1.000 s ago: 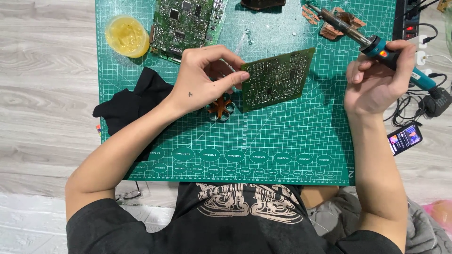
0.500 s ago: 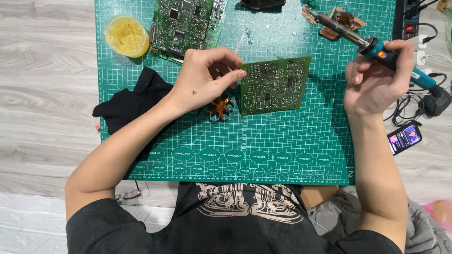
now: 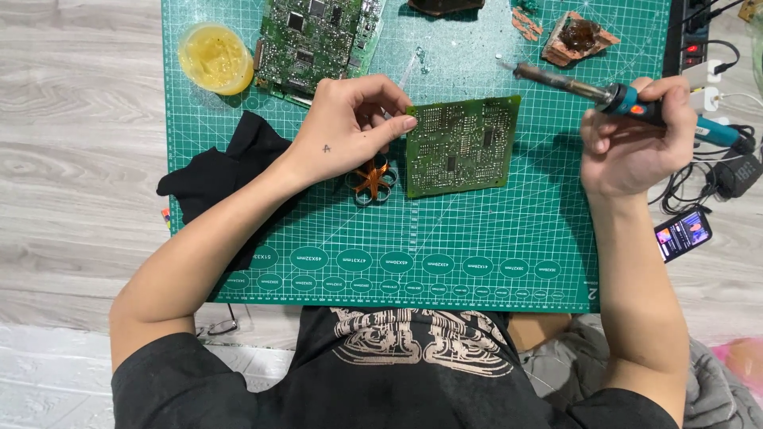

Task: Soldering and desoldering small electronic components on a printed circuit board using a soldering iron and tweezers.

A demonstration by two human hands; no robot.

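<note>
My left hand (image 3: 354, 123) rests on the green cutting mat (image 3: 445, 238), its fingertips touching the left edge of a green circuit board (image 3: 461, 145) lying flat. A thin strand of solder wire (image 3: 407, 70) runs up from the fingers. Just below that hand sits a small orange coil part (image 3: 372, 179). My right hand (image 3: 636, 139) is closed around the blue handle of a soldering iron (image 3: 588, 89), whose tip points left, above and right of the board and apart from it.
A second, larger circuit board (image 3: 314, 40) lies at the mat's top, beside a yellow tub (image 3: 214, 56). Black cloth (image 3: 222, 171) drapes the mat's left edge. Brown rosin chunks (image 3: 579, 36), a power strip (image 3: 695, 36), cables and a phone (image 3: 683, 234) lie to the right.
The small circuit board went from tilted to lying flat on the mat. My right hand lowered the soldering iron a little, its tip still pointing left.
</note>
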